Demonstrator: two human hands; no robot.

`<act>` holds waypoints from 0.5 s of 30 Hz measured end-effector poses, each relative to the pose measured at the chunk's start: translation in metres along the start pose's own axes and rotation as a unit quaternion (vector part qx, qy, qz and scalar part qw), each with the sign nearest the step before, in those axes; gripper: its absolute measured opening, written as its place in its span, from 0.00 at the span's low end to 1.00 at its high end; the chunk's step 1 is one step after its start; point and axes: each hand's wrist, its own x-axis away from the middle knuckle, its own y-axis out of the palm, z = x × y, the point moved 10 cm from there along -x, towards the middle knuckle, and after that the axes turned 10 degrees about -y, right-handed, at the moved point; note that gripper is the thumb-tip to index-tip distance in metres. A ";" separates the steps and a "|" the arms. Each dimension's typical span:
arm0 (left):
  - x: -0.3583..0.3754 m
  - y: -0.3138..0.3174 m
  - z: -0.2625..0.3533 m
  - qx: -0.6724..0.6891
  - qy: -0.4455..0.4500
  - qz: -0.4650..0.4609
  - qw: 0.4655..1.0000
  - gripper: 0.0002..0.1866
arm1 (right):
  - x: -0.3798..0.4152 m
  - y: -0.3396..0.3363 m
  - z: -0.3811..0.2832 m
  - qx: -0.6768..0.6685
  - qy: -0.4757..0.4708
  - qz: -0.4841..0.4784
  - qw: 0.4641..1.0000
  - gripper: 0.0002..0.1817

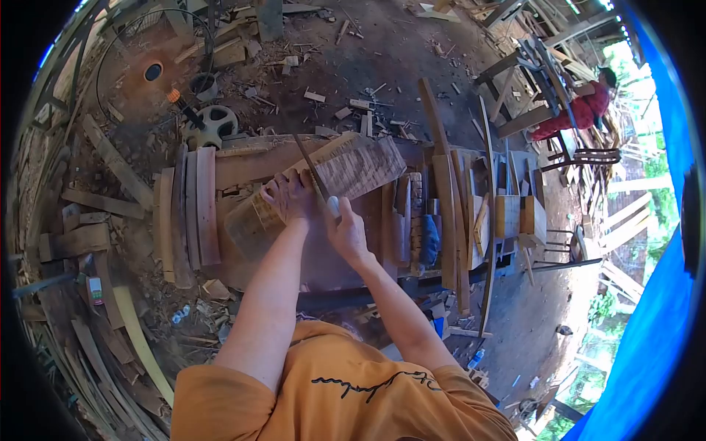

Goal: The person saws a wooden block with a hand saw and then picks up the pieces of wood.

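My right hand (346, 229) is wrapped round the pale handle of a hand saw (312, 168). The saw's dark blade points away from me, up and to the left, against a thick wooden block (360, 170). My left hand (291, 195) presses on the block just left of the blade, its fingers bent over the wood. The block lies slanted on a wooden workbench (323, 263), with rough, streaked grain on its right part. Whether the blade has cut into the wood cannot be made out.
Curved boards (208, 206) lie at the bench's left end, and long planks (444, 220) with a blue cloth (429, 241) at its right. Wood scraps litter the floor beyond. A person in red (581, 110) sits at the far right.
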 end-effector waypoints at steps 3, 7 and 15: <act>-0.007 -0.003 0.000 0.009 0.001 0.020 1.000 0.24 | -0.015 0.002 0.006 0.000 0.022 -0.042 0.999 0.11; -0.013 -0.005 0.001 -0.021 -0.035 0.068 0.997 0.23 | -0.034 0.003 0.004 0.006 0.010 -0.059 0.998 0.13; -0.008 -0.016 0.006 0.012 -0.045 0.070 0.996 0.21 | -0.029 0.002 -0.023 0.095 0.034 -0.111 0.989 0.15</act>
